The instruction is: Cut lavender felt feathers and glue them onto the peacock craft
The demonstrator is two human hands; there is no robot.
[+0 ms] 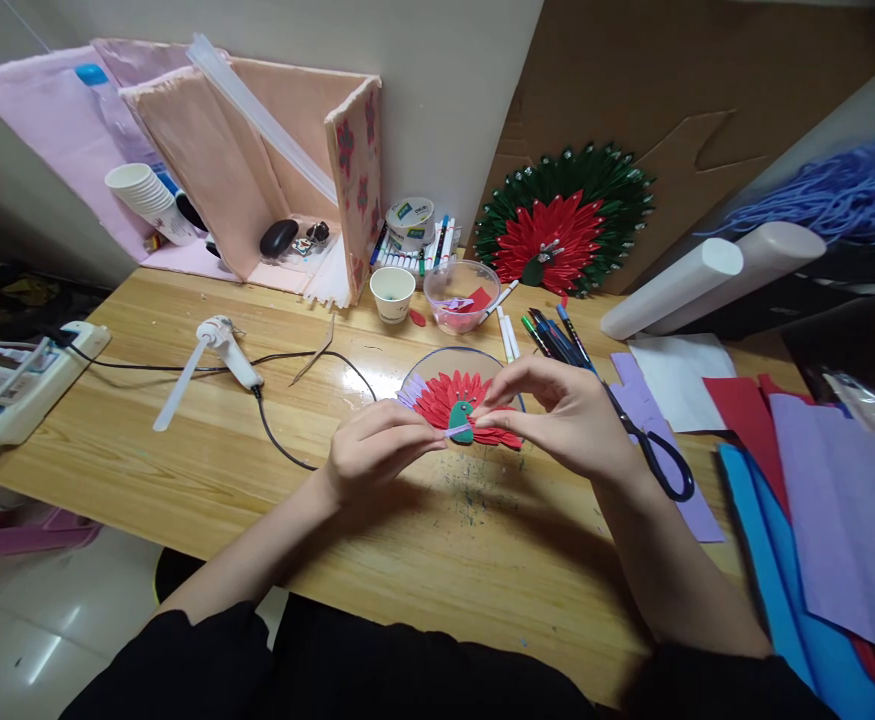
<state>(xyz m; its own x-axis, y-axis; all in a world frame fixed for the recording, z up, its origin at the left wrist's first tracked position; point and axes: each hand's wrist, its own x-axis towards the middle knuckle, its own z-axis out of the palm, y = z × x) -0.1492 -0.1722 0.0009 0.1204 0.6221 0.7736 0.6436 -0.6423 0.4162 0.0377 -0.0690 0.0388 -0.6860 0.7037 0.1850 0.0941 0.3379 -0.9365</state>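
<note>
A paper peacock craft (458,402) lies on a clear round disc (456,358) in the middle of the wooden table (182,470): red petal-shaped feathers, a few lilac ones at the left, a teal body. My left hand (374,450) and my right hand (557,412) meet over it. Both pinch a small lilac paper strip (457,430) just in front of the teal body. The fingers of both hands are closed on it.
Black scissors (658,455) and coloured paper sheets (819,490) lie to the right. A glue gun (228,350) with its cord sits left, beside a power strip (28,385). Behind are a paper cup (392,293), a clear bowl (461,295), markers (553,335), tape (410,222) and a finished green-red peacock (561,222).
</note>
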